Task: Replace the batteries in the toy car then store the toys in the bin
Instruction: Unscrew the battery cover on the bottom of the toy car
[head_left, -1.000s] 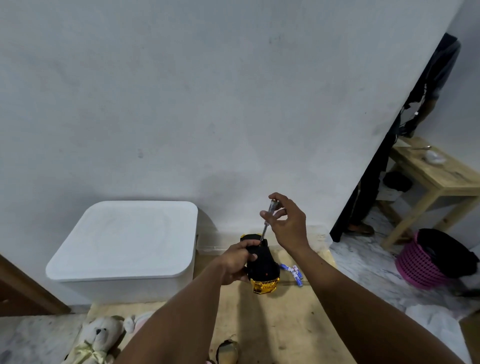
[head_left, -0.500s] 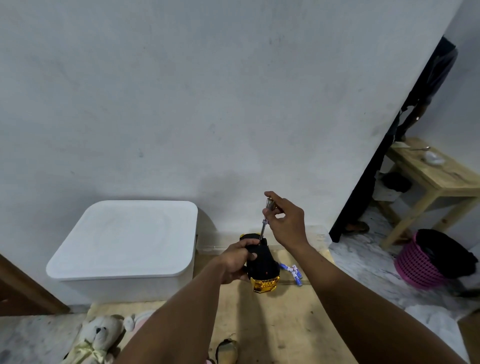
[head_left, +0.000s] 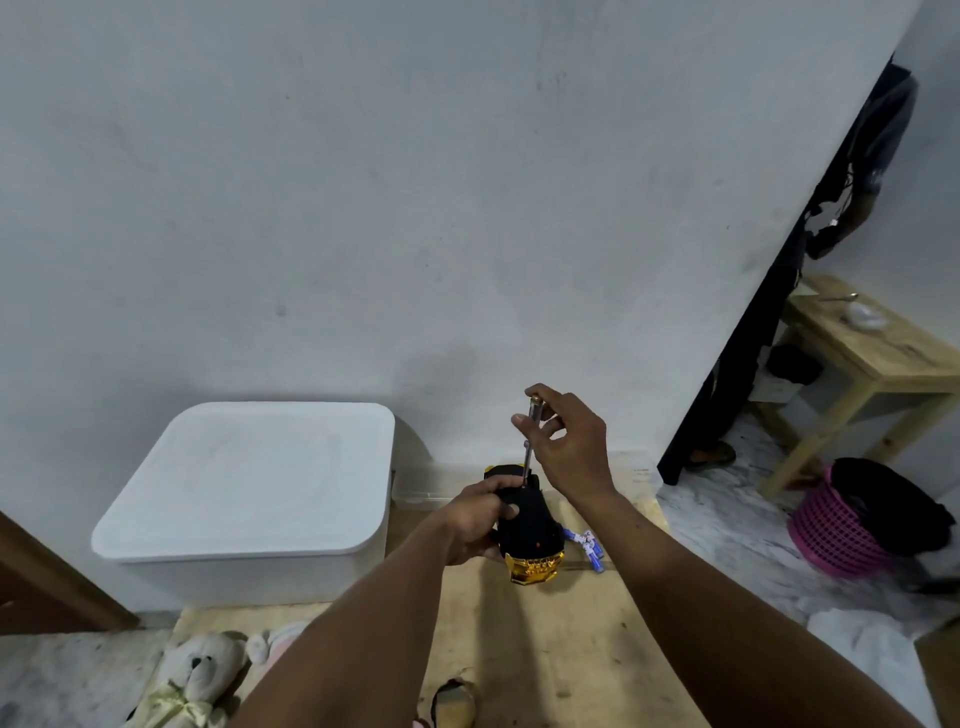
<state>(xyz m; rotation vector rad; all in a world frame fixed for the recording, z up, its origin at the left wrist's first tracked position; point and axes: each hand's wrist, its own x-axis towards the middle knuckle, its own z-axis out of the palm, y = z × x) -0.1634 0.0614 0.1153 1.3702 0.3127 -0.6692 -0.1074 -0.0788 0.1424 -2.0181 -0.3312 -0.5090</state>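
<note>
Gripping toy car (head_left: 530, 535), left hand (head_left: 475, 525); screwdriver (head_left: 529, 441) pinched by right hand (head_left: 571, 447); batteries (head_left: 589, 548) seemingly unreadable.

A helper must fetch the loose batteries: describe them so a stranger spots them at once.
Start at the big white lidded plastic bin, then look right to the black-and-gold toy car gripped by the left hand. Right of the car, on the wooden board, lie the small blue-and-white cylindrical batteries, the only blue things there.
</note>
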